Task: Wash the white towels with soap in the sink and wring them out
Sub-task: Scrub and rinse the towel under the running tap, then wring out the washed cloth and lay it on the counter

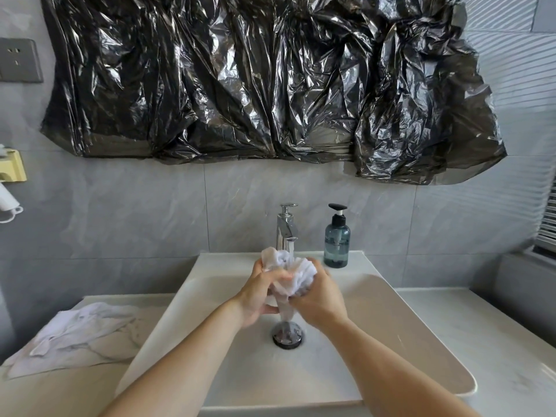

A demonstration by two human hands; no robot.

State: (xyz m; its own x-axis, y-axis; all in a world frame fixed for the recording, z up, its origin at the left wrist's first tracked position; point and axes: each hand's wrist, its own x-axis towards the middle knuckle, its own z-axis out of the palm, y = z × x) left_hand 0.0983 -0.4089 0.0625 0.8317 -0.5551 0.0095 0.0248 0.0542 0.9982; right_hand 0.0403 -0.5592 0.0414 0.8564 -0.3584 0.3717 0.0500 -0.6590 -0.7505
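we are standing at a pale counter (481,341) with faint marble veining, and a white sink (391,341) is sitting on it, wide and shallow, with a chrome drain (287,335) in its floor. grey tiles are covering the wall (135,212) behind, and crinkled black plastic (270,76) is hanging across most of the upper wall. a grey socket (19,60) is showing at the far left, with a yellow holder (13,167) below it. a chrome tap (287,228) is rising at the back of the sink, and a thin stream of water is running from it. a blue soap bottle (337,242) with a black pump is standing just beside the tap, on the sink's back ledge.

we are holding one white towel (296,276) above the sink, right under the stream. it is looking wet and bunched into a crumpled wad, with a narrow tail hanging down toward the drain. our left hand (264,293) is gripping it from the left, fingers curled into the cloth. our right hand (320,297) is clasping it from the right, fingers wrapped round the wad and pressed close together. a second towel (75,332) is lying spread and rumpled on the counter left of the sink, well apart from our hands.
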